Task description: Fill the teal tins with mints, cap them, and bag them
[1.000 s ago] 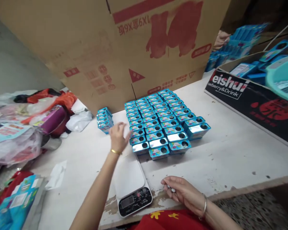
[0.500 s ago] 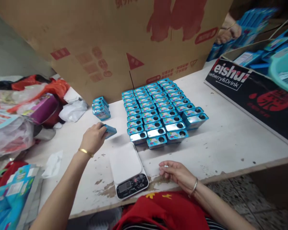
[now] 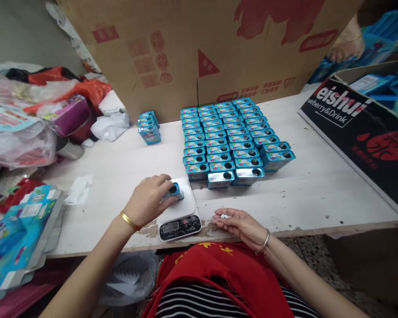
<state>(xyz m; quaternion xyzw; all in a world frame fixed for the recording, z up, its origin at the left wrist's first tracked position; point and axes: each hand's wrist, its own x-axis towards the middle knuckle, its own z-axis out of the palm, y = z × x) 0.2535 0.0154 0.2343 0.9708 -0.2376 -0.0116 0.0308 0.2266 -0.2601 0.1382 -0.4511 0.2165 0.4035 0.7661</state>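
Observation:
My left hand (image 3: 151,198) grips a small blue tin (image 3: 176,191) with a dark round hole in its top. The tin is on or just over the white plate of a digital kitchen scale (image 3: 183,209); whether it rests there I cannot tell. My right hand (image 3: 240,224) is palm up at the table's front edge, fingers curled around a few small white pellets (image 3: 224,216). Beyond the scale, rows of similar blue tins (image 3: 218,144) stand close together. A short row of tins (image 3: 150,129) stands apart at the left.
A large cardboard box (image 3: 179,53) walls off the back. At right sits a black printed carton (image 3: 354,119) holding blue packs, with another person's hand (image 3: 346,46) behind it. Plastic bags (image 3: 20,137), a paper scrap (image 3: 78,190) and flattened blue cartons (image 3: 23,234) lie at left.
My left hand has brought the blue tin from left of the rows down to the scale. My right hand has opened slightly, showing the white pellets. The camera view has shifted.

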